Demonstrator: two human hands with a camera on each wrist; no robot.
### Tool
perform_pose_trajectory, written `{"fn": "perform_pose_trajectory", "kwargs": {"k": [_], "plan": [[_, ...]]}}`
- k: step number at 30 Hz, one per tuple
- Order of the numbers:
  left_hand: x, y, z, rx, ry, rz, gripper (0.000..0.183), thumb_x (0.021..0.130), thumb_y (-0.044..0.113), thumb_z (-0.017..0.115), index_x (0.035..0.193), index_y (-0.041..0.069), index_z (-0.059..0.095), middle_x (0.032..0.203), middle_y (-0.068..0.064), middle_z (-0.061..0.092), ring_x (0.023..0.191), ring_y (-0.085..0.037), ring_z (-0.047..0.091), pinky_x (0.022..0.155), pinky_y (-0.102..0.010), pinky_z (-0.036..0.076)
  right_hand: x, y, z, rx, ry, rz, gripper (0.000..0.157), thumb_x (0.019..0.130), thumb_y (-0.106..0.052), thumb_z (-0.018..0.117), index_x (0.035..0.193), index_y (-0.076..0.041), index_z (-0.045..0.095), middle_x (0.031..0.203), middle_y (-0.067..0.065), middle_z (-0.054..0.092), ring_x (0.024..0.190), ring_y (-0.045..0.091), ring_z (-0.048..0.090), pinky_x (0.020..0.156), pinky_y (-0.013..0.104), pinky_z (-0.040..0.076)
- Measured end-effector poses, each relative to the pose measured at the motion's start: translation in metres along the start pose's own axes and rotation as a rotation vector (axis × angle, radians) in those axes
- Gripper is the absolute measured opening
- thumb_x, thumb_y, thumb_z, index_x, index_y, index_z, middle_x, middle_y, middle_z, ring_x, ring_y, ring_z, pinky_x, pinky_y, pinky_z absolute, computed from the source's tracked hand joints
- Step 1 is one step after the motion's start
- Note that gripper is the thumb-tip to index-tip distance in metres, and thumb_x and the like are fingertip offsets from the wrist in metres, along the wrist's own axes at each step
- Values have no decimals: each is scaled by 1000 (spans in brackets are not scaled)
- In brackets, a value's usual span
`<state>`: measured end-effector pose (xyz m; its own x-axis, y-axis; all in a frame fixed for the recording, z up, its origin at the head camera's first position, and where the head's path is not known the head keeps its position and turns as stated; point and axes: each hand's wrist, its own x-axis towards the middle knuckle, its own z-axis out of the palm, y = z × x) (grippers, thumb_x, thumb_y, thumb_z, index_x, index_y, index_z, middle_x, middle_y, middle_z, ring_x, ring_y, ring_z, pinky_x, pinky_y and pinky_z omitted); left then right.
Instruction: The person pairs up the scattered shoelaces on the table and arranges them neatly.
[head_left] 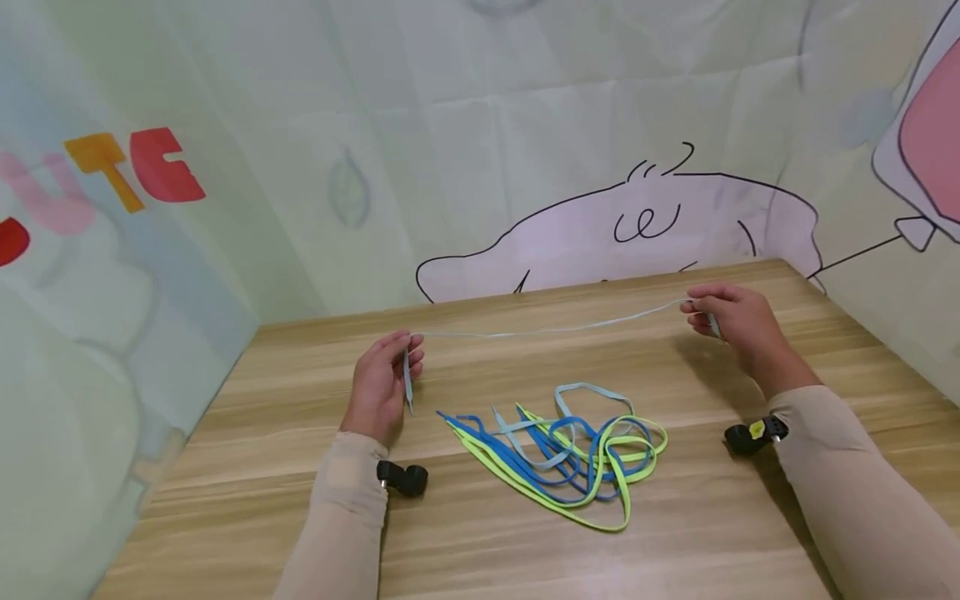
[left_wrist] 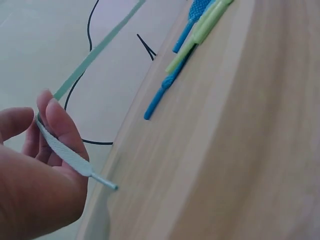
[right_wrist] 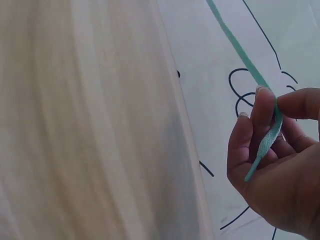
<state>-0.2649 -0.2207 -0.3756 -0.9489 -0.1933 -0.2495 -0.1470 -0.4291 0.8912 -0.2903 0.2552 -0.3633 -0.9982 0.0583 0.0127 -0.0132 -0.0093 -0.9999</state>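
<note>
A pale blue shoelace [head_left: 547, 331] stretches in the air between my two hands, sagging slightly. My left hand [head_left: 378, 379] pinches it near one end, and the tipped end [left_wrist: 70, 157] hangs down past the fingers. Higher and to the right, my right hand [head_left: 738, 325] pinches the other end between thumb and forefinger; its short tail [right_wrist: 267, 142] lies across the palm side. Below the stretched lace, a loose tangle of shoelaces lies on the table: yellow-green [head_left: 626, 500], blue [head_left: 517, 462] and another pale blue lace [head_left: 592, 387].
The wood-grain table [head_left: 225, 500] reaches back to a printed cloth wall [head_left: 450, 167] with cartoon drawings and letters. A black wrist camera [head_left: 405, 479] sits on the left forearm, another [head_left: 753, 435] on the right.
</note>
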Motion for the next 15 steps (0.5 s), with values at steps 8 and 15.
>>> {"fn": "perform_pose_trajectory", "kwargs": {"k": [8,15], "plan": [[0,0,2,11,-52,-4,31,105,16,54,134,6,53,111,-5,71,82,-12,68,71,-22,55,-1,2,3,-320,-28,-46,32,105,-13,51,128,10,55,92,-15,70,80,5,64,74,20,55],[0,7,-5,2,-127,-68,38,104,19,54,138,3,47,112,-9,72,86,-14,70,76,-24,57,-2,2,1,-375,-47,-40,35,102,-8,53,132,11,55,97,-10,70,80,2,65,73,20,55]]}}
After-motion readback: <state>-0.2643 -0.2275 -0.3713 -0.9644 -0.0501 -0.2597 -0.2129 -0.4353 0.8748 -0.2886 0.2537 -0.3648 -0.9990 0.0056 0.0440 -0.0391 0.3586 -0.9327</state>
